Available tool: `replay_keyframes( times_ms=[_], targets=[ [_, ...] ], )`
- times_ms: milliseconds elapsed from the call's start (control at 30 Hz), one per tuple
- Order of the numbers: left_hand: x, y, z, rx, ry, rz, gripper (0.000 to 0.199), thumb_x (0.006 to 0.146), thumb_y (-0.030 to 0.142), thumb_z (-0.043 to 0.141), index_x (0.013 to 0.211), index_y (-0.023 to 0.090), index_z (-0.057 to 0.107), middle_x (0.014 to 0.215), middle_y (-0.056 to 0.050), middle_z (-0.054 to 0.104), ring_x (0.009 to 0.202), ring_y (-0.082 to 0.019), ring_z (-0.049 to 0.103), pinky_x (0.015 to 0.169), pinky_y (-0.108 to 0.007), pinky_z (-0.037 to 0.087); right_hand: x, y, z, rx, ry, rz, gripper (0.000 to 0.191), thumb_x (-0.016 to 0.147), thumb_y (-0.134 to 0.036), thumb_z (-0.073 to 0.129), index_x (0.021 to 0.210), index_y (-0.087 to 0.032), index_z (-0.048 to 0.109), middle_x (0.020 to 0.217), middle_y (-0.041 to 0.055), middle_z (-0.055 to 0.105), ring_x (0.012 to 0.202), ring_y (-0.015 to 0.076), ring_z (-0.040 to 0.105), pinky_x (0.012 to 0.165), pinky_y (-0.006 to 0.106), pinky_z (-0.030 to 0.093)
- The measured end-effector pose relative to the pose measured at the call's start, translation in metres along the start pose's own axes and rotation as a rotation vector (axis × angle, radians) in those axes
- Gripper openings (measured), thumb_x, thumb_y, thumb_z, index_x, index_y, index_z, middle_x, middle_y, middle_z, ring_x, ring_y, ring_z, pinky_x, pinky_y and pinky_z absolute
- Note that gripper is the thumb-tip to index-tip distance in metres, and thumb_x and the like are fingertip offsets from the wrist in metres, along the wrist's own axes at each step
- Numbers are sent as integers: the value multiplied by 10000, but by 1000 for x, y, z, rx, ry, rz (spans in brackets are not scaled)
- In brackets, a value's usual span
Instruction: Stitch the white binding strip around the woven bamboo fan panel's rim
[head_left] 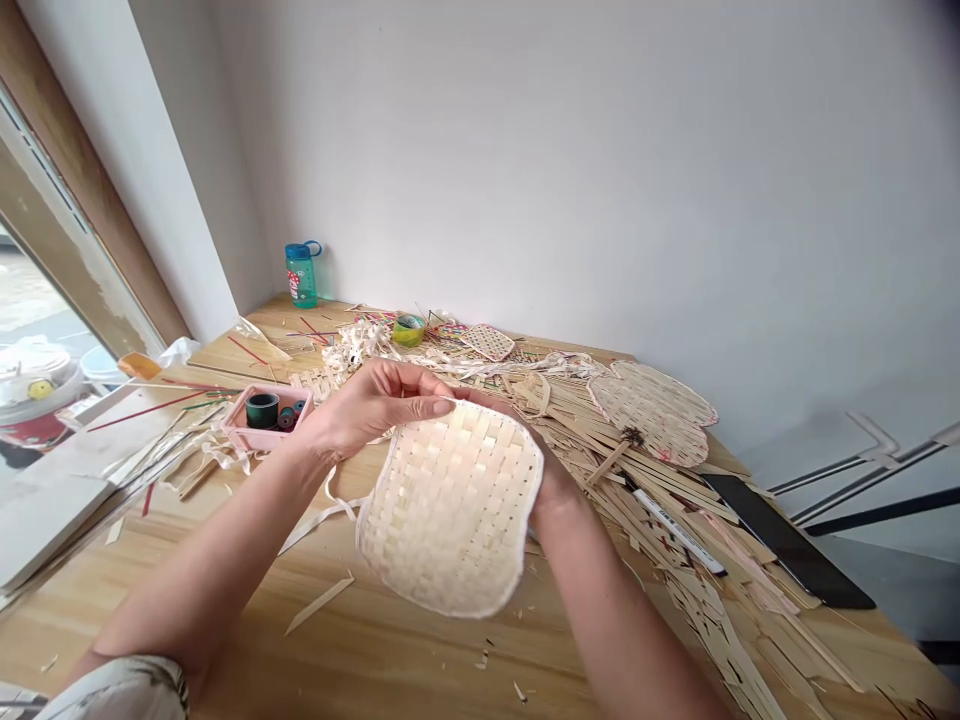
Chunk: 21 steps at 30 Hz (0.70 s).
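A small woven bamboo panel (450, 510), pale with a white bound edge and rounded corners, is held up above the table in front of me. My left hand (382, 400) pinches its top edge, thumb on the near face and fingers behind. My right hand (551, 480) is mostly hidden behind the panel; its wrist shows at the right edge, and a few fingers show along the top near my left thumb. What those hidden fingers grip cannot be made out fully. A white ribbon (330, 512) trails from the panel's left side onto the wood.
Bamboo strips (600, 440) cover the right side of the wooden table (315, 640). A larger woven piece (652, 410), a marker (679, 530) and a black phone-like slab (787, 540) lie there. A pink basket (259, 438) holds spools. A tape roll (409, 330) and teal bottle (302, 278) stand farther back.
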<state>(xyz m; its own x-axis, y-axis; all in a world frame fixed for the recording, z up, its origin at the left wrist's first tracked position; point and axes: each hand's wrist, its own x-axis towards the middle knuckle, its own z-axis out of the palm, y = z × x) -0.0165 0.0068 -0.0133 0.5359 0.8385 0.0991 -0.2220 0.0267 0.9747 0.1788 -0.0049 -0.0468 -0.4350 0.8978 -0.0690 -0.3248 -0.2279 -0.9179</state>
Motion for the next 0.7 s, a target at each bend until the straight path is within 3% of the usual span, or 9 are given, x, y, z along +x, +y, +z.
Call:
replay_keyframes(
  times_ms=[200,333,467,567,700],
  targets=[
    [-1,2,-1,10,-13,-12,234,722,337,928,757,144,801,740,-38,750,660,-102,659,632,-195,511,-3,7,-10,-41,-75,13,361,706,-373,905,1028,-287,766,926,6,767,759,193,686,713,318,561],
    [-1,-1,0,23,-29,-16,205,744,320,914,774,149,805,745,-36,744,660,-97,654,627,-190,502,-9,1,-13,-92,-109,33,330,658,-430,936,829,-214,755,737,19,704,627,174,608,601,305,501],
    [0,-2,-1,-16,-73,-36,191,734,306,921,796,161,813,743,-31,746,651,-98,649,628,-195,503,-12,-9,-18,-70,-88,-51,465,754,-532,854,586,-223,549,533,-64,442,458,90,335,463,244,342],
    [1,-2,-5,-52,-96,-35,232,673,320,959,756,160,811,698,-19,721,629,-90,624,615,-189,493,-14,-16,-19,-52,-108,-92,597,777,-587,821,539,-227,408,488,-110,241,426,61,111,412,236,180],
    [2,-5,-12,-75,-107,24,280,649,370,965,710,159,791,671,-23,689,628,-112,612,596,-212,476,-20,-27,-14,-57,-138,-112,500,754,-531,862,596,-212,510,529,-89,367,435,62,220,423,228,174]
  ],
)
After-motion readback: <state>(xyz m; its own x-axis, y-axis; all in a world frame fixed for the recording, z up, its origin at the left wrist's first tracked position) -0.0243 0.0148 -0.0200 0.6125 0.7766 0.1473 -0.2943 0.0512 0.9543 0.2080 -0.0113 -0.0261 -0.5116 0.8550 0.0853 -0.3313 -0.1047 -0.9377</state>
